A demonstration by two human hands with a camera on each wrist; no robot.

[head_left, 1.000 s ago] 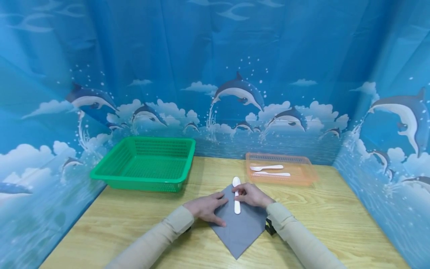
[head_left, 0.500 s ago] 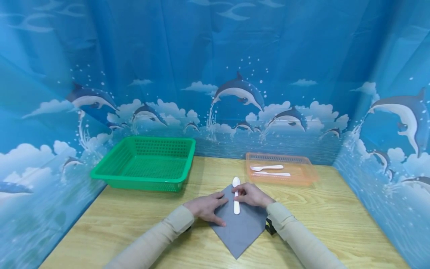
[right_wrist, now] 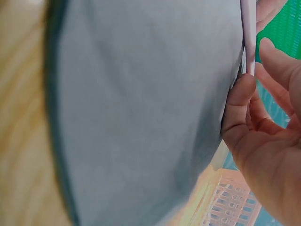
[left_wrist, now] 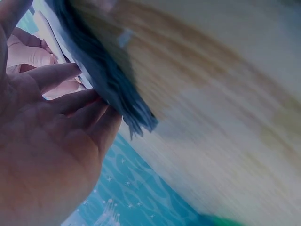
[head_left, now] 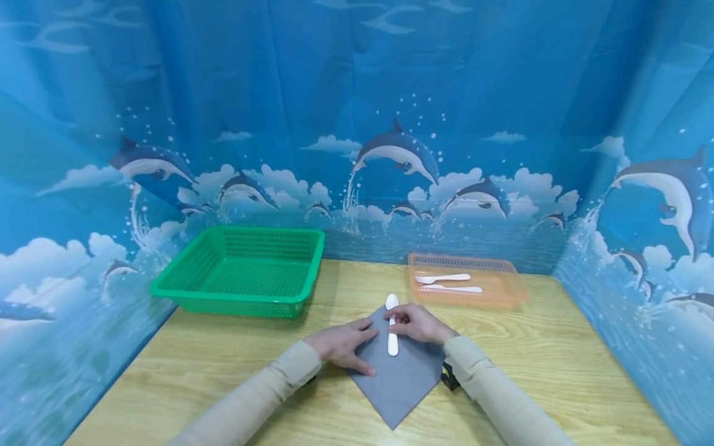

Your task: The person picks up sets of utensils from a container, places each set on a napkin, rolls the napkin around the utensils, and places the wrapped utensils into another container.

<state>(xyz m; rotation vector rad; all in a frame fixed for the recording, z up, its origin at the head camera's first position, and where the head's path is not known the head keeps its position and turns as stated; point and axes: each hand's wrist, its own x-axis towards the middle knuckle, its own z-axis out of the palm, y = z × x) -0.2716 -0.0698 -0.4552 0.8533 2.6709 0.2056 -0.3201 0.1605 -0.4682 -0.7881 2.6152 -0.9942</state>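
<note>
A grey folded napkin (head_left: 396, 384) lies with one corner toward me on the table. On its far half rests a white spoon (head_left: 393, 344), bowl pointing away and reaching over the far corner. The thumb and fingers of my right hand (head_left: 419, 323) pinch the spoon around its middle, which they partly cover. My left hand (head_left: 340, 344) rests on the napkin's left side with fingers spread. Seen from the left wrist, layered cloth edges (left_wrist: 106, 77) lie at the left hand's fingertips. In the right wrist view the spoon's handle (right_wrist: 249, 42) stands out beside the right thumb.
A green basket (head_left: 237, 298) stands at the back left of the wooden table (head_left: 535, 365). At the back right an orange tray (head_left: 504, 291) holds a white fork (head_left: 446, 278) and a white knife (head_left: 454, 288). Dolphin-printed curtains (head_left: 357, 74) enclose the table's back and sides.
The spoon has shifted very slightly, its near end a touch to the left. Both hands stay in almost the same place on the napkin.
</note>
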